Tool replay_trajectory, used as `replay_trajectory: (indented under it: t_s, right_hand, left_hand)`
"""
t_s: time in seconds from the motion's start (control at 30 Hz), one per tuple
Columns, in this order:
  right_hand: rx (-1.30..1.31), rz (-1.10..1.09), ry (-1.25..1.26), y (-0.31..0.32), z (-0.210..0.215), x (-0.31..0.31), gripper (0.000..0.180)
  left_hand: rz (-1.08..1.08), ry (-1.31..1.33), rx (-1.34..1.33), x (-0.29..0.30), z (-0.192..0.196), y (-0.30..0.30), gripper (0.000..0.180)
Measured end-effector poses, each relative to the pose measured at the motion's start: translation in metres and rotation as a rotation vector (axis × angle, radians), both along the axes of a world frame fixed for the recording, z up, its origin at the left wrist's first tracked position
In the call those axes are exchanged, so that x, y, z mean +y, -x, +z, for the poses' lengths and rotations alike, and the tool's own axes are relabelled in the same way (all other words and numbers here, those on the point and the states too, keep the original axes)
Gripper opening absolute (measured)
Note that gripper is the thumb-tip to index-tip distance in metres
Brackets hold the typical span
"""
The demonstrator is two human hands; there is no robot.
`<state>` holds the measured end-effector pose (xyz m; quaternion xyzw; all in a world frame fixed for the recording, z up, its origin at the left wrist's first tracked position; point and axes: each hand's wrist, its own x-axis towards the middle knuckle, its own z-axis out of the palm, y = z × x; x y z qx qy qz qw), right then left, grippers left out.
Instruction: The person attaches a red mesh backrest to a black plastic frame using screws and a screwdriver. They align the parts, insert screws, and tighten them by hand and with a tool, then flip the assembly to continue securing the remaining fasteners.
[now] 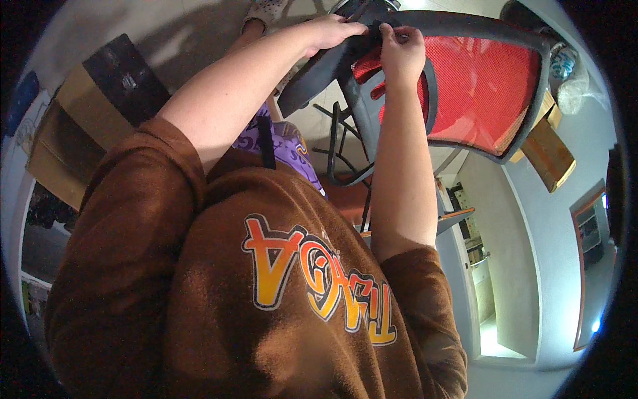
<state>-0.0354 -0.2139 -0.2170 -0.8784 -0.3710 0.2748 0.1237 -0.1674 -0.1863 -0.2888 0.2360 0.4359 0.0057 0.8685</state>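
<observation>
An office chair with a red mesh backrest point(488, 93) and a black rim lies tilted at the upper right. Both my hands work at a dark part of its frame point(372, 33). My left hand point(332, 32) reaches over the black frame, its thumb and fingers closed on the edge. Just to the right, my right hand point(404, 50) is closed, thumb and forefinger pressed together against the dark part. Whether a small piece sits in that pinch cannot be made out. Below it show a curved black armrest loop point(430, 100) and red mesh folds.
Cardboard boxes point(63, 143) stand at the left. Black metal legs point(339, 143) are under the chair. At the right are another cardboard box point(550, 154), a plastic-wrapped bundle point(571, 83) and a doorway point(492, 299). Someone's slippered foot point(266, 13) shows at the top.
</observation>
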Motion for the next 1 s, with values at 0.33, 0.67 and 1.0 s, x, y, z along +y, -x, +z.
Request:
replay_trajectory:
  t_s: [0.33,0.67,1.0]
  right_hand:
    - [0.706,-0.511,-0.187,-0.049,0.020,-0.052,0.015]
    - [0.590,-0.389,-0.175,-0.043,0.021,-0.075,0.029]
    - [0.648,-0.429,-0.169,-0.036,0.044,-0.062,0.024]
  left_hand:
    - [-0.043,-0.053,-0.006,-0.003,0.008,0.005,0.053]
    - [-0.035,-0.085,0.053,-0.002,0.009,0.010,0.048]
    - [0.003,-0.136,0.014,-0.008,0.001,0.010,0.050]
